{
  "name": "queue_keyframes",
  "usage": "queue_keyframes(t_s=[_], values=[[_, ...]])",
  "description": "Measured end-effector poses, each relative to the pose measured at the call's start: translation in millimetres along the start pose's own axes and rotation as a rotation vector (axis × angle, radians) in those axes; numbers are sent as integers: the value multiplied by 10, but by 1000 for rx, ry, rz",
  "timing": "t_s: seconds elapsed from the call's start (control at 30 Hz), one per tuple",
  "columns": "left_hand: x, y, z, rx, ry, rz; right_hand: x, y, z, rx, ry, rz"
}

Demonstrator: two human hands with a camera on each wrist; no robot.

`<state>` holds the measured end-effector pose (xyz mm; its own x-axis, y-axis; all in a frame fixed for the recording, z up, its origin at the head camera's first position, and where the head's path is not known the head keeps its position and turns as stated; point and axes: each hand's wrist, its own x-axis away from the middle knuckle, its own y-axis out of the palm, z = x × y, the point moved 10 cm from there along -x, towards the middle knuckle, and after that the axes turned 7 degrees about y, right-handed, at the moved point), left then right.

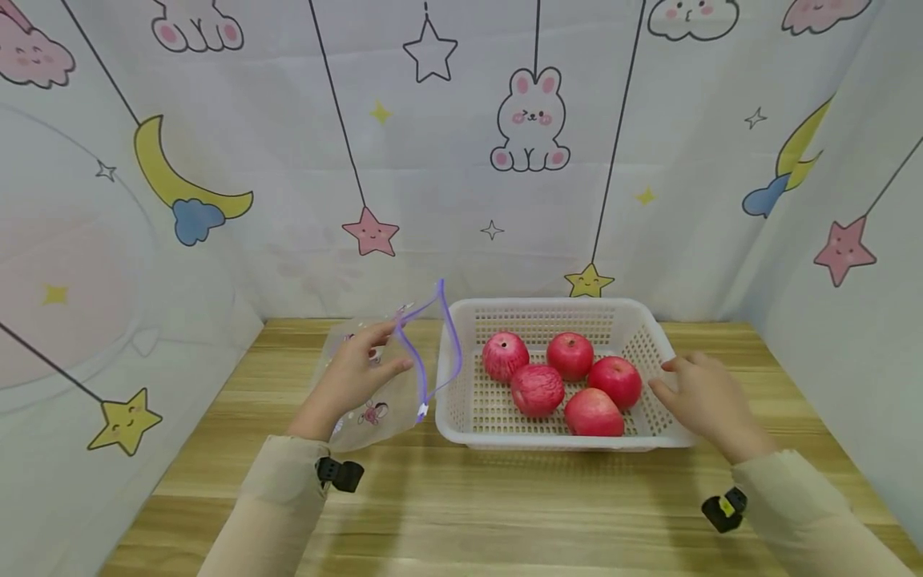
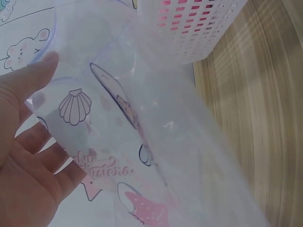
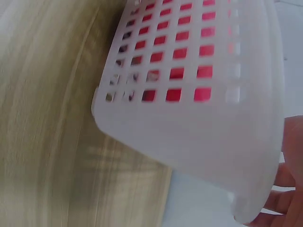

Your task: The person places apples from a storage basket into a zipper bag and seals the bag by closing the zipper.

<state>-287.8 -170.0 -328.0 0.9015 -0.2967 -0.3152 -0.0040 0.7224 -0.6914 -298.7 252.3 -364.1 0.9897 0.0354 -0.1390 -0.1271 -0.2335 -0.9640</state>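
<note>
A clear zip bag (image 1: 375, 405) with a purple zip edge and printed shells and stars hangs with its mouth spread apart at the basket's left side. My left hand (image 1: 360, 373) holds it near the mouth; in the left wrist view the thumb (image 2: 40, 71) lies on the near side of the plastic and the fingers behind. Several red apples (image 1: 537, 390) lie inside a white perforated basket (image 1: 497, 441). At the basket's right rim is my right hand (image 1: 710, 397), fingers relaxed and nothing in them. The right wrist view shows its fingers (image 3: 279, 201) just past the rim.
The basket stands on a wood-grain table (image 1: 505, 513). Behind and on both sides hangs a white curtain (image 1: 447, 184) printed with stars, moons and a rabbit. Each wrist wears a black band.
</note>
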Motion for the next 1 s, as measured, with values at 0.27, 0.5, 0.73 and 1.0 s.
queue_keyframes(t_s=[0.27,0.5,0.73,1.0], values=[[-9,21,5,-7,12,-6,86,0,-251,5,-33,-18],[-19,29,-5,-18,16,-7,147,92,-446,-111,-16,-121],[-28,32,11,-28,24,-5,165,161,-596,-168,-9,-160],[-27,44,16,-19,24,-5,196,301,-677,-198,7,-217]])
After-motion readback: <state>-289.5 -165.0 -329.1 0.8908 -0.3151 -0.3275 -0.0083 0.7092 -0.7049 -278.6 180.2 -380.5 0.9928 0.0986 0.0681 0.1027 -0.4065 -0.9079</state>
